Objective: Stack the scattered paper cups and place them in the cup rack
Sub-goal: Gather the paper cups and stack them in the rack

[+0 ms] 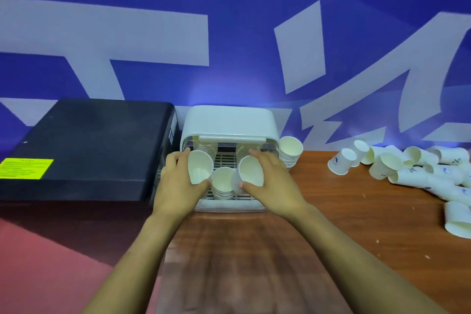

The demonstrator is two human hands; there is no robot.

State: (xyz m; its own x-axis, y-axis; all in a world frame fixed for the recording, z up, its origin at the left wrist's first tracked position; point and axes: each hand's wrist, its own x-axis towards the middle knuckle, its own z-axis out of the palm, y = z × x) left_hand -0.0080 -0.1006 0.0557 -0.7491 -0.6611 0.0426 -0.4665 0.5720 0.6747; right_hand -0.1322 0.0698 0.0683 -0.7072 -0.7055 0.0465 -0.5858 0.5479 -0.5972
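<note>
Both forearms outstretched, left hand (175,181), right hand (267,181) gripping cups (200,170)

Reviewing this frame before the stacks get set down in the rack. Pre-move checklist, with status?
1. Left hand grips left cup stack: ok.
2. Right hand grips right cup stack: ok.
3. Cup rack lid raised, front open: ok.
4. Middle stack standing upright in rack: ok.
5. Free floor space under both held stacks: cannot tell.
6. All cups gathered: not ok, scattered cups lie on the table.
</note>
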